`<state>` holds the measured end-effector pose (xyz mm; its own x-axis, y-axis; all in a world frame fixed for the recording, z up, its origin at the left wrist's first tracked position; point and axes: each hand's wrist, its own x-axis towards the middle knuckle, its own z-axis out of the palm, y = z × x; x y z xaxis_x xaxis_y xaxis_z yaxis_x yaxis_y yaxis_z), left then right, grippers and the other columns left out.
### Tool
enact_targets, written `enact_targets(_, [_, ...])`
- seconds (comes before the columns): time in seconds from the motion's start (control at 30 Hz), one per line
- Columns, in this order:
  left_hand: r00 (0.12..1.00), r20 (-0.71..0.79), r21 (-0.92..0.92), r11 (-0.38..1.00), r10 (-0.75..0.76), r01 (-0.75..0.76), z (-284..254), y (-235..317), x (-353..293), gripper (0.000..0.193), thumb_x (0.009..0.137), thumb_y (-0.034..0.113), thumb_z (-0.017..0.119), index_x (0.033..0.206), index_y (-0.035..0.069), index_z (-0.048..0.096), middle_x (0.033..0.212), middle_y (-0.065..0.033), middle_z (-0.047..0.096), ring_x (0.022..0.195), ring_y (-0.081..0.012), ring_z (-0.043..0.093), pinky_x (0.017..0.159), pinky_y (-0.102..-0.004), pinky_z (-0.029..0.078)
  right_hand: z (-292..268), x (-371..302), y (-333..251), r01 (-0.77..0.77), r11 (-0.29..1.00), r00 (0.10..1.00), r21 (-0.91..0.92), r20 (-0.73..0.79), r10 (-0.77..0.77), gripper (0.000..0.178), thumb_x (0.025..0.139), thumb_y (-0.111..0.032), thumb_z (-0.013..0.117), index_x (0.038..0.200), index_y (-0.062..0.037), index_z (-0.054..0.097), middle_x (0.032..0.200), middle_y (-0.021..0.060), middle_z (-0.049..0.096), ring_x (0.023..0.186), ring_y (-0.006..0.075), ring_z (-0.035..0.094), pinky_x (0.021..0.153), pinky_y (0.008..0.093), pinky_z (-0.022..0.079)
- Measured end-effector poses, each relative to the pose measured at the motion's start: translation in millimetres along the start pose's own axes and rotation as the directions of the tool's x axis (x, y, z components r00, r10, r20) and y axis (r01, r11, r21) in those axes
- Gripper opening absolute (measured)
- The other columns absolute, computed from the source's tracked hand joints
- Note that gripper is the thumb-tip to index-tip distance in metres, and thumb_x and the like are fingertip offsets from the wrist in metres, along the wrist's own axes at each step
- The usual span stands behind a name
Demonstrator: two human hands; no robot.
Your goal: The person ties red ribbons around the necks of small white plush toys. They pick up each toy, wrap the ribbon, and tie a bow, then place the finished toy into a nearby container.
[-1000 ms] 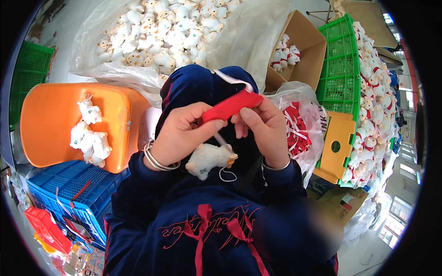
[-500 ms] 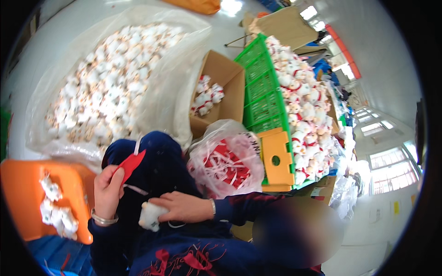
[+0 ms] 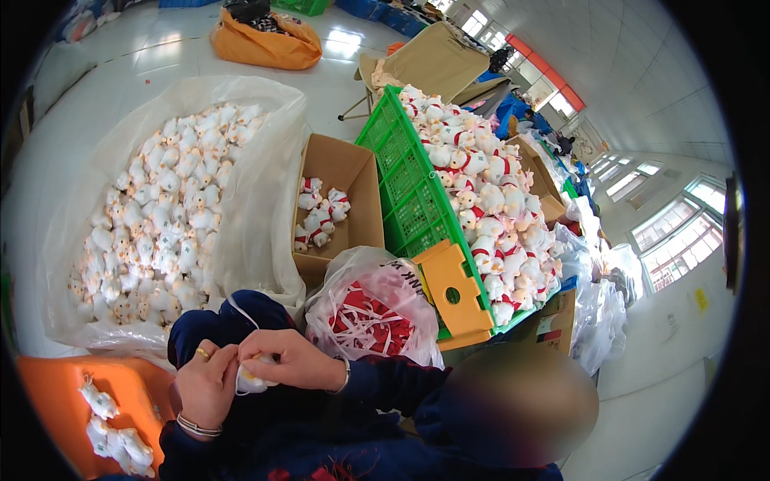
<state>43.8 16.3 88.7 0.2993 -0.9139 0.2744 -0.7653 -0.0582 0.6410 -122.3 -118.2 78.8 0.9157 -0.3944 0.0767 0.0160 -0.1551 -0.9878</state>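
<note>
White plush, small and rounded: toy (image 3: 252, 385) mostly hidden by fingers, just left of the clear plastic bag (image 3: 362, 263); left hand (image 3: 206, 386) and right hand (image 3: 295, 362) both grip it.

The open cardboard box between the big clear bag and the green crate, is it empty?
No, white toys with red bands lie in the box.

Plush toy (image 3: 254, 385): showing white and fuzzy, kinda small, mostly hiding under the fingers
Pose: too much is being covered to tell
Spot: sitting between the left hand (image 3: 207, 383) and right hand (image 3: 293, 361)
White strip (image 3: 242, 312): poking up thin above both hands, slightly curving
</note>
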Motion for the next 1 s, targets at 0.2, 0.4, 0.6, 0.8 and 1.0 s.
enact_targets(0.2, [1.0, 0.009, -0.031, 0.999, 0.025, -0.025, 8.5, 7.0, -3.7, 0.017, 0.086, 0.002, 0.072, 0.102, 0.005, 0.073, 0.084, -0.0107, 0.061, 0.076, -0.033, 0.066, 0.063, -0.0423, 0.053, -3.1, 1.0, -8.9, -0.224, 0.973, 0.968, 0.05, -0.106, 0.228, 0.018, 0.106, -0.018, 0.06, 0.109, -0.001, 0.063, 0.095, 0.0038, 0.064, 0.075, 0.0097, 0.06, 0.067, 0.0254, 0.051])
enact_targets(0.4, [0.989, 0.144, -0.09, 0.996, 0.015, -0.002, 16.9, 6.2, -8.8, 0.054, 0.076, 0.015, 0.084, 0.122, -0.003, 0.062, 0.106, -0.0208, 0.058, 0.093, -0.0411, 0.064, 0.075, -0.0448, 0.053, 6.6, 0.2, 10.3, -0.269, 0.955, 0.921, 0.126, -0.256, 0.294, 0.024, 0.111, -0.025, 0.05, 0.113, -0.0015, 0.054, 0.087, 0.0063, 0.062, 0.059, 0.01, 0.057, 0.051, 0.027, 0.048])
enact_targets(0.6, [0.994, -0.003, -0.163, 0.981, -0.105, 0.103, 38.9, -0.2, -10.9, 0.05, 0.071, 0.018, 0.089, 0.104, -0.001, 0.058, 0.101, -0.0189, 0.056, 0.086, -0.043, 0.062, 0.074, -0.0458, 0.053, 9.0, 9.1, 19.9, -0.11, 0.992, 0.966, -0.064, -0.241, 0.092, 0.017, 0.108, -0.018, 0.053, 0.108, -0.001, 0.056, 0.093, 0.0083, 0.064, 0.09, 0.0167, 0.064, 0.082, 0.0339, 0.051])
enact_targets(0.8, [0.885, 0.35, -0.683, 0.564, -0.307, 0.465, 14.0, -20.2, -14.7, 0.041, 0.079, 0.005, 0.076, 0.119, -0.002, 0.067, 0.105, -0.0089, 0.072, 0.094, -0.0186, 0.072, 0.085, -0.0332, 0.058, -17.1, 28.1, -1.2, -0.099, 0.988, 0.994, 0.122, -0.032, 0.104, 0.02, 0.103, -0.009, 0.05, 0.118, -0.0009, 0.061, 0.105, 0.0063, 0.065, 0.095, 0.0141, 0.062, 0.087, 0.0303, 0.051])
enact_targets(1.0, [0.83, 0.518, -0.73, 0.398, -0.209, 0.556, -3.2, -34.3, -17.7, 0.038, 0.083, 0.006, 0.077, 0.119, -0.003, 0.067, 0.106, -0.0081, 0.074, 0.096, -0.0173, 0.073, 0.088, -0.0328, 0.059, -15.6, 24.9, 22.6, 0.0, 0.997, 0.96, -0.073, 0.279, 0.021, 0.024, 0.098, -0.011, 0.055, 0.115, 0.0019, 0.064, 0.104, 0.017, 0.069, 0.094, 0.0293, 0.067, 0.086, 0.0378, 0.051])
